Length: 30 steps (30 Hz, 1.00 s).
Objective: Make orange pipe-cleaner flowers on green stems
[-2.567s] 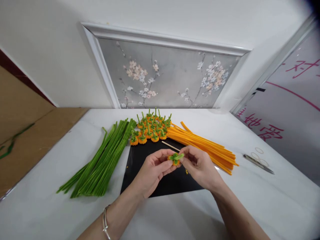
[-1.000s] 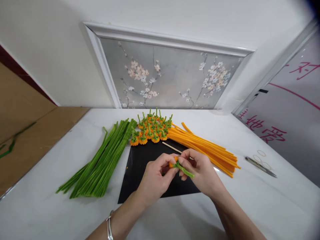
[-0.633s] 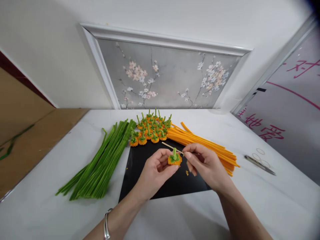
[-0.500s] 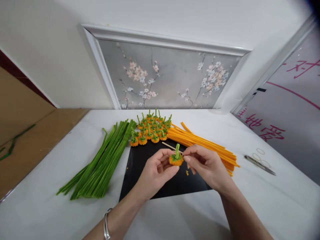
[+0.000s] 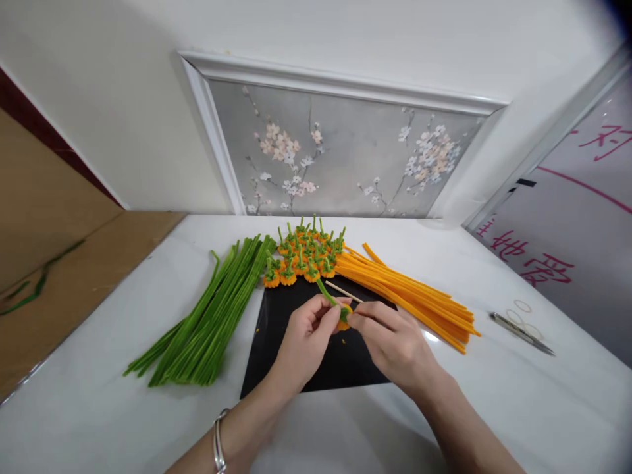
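Observation:
A small pumpkin (image 5: 345, 323) of orange pipe cleaner with a green top is between my hands, above a black mat (image 5: 316, 368). My left hand (image 5: 309, 336) is closed, pinching its green stem (image 5: 325, 291), which slants up to the left. My right hand (image 5: 397, 342) is closed with its fingertips on the pumpkin's right side; they partly cover it. A thin pale stick (image 5: 340, 290) runs behind my right fingers, and whether they touch it I cannot tell. Several similar pumpkins (image 5: 309, 253) stand grouped beyond the mat, stems up.
Green pipe cleaners (image 5: 207, 322) lie in a heap on the left of the white table (image 5: 89, 408). Orange pipe cleaners (image 5: 409, 289) are bundled on the right. Farther right are tweezers (image 5: 521, 333) and thin rubber bands (image 5: 522, 306). Orange scraps dot the mat.
The pumpkin has been tipped, so its stem, upright before, now slants left in my left fingers. My right hand has moved in closer to it. The view has shifted slightly.

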Each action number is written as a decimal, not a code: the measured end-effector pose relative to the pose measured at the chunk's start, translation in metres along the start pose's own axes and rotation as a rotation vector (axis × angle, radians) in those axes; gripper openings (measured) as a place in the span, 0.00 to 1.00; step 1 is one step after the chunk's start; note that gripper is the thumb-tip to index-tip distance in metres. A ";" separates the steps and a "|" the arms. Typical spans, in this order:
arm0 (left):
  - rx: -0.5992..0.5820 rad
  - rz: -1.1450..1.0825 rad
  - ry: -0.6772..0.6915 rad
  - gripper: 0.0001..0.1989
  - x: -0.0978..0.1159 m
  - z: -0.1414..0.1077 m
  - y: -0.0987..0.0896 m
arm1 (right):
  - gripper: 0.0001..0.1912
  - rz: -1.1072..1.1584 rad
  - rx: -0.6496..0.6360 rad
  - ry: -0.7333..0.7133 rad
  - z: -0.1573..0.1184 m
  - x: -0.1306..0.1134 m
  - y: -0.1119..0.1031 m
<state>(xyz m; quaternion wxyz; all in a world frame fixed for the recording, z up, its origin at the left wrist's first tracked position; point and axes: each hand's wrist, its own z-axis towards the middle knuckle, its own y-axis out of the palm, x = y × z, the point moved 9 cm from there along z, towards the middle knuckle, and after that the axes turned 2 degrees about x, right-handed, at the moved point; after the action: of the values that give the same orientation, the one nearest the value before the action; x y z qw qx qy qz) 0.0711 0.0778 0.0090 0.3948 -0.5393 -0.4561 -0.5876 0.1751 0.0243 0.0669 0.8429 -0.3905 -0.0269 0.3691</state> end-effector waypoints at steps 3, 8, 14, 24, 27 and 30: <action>0.011 -0.020 -0.023 0.11 -0.003 0.000 -0.001 | 0.15 -0.045 -0.061 -0.083 -0.002 -0.004 0.005; 0.015 0.034 0.016 0.12 -0.002 0.002 -0.002 | 0.15 0.089 -0.022 -0.079 0.000 0.001 0.000; -0.079 0.117 0.118 0.10 0.011 0.001 0.007 | 0.09 0.304 0.096 0.273 0.004 0.032 -0.011; -0.175 0.071 0.086 0.08 0.006 -0.003 0.018 | 0.08 0.312 0.040 0.304 0.002 0.032 -0.002; -0.192 0.048 0.063 0.09 0.005 -0.003 0.019 | 0.09 0.316 0.036 0.300 0.001 0.032 -0.002; -0.199 0.019 0.049 0.09 0.006 -0.002 0.019 | 0.08 0.346 0.008 0.350 -0.001 0.038 0.000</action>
<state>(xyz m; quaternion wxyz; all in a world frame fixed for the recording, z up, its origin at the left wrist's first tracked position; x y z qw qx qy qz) 0.0882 0.0705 0.0169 0.3558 -0.5655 -0.3805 -0.6394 0.2025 0.0483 0.0573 0.7606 -0.4440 0.1883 0.4346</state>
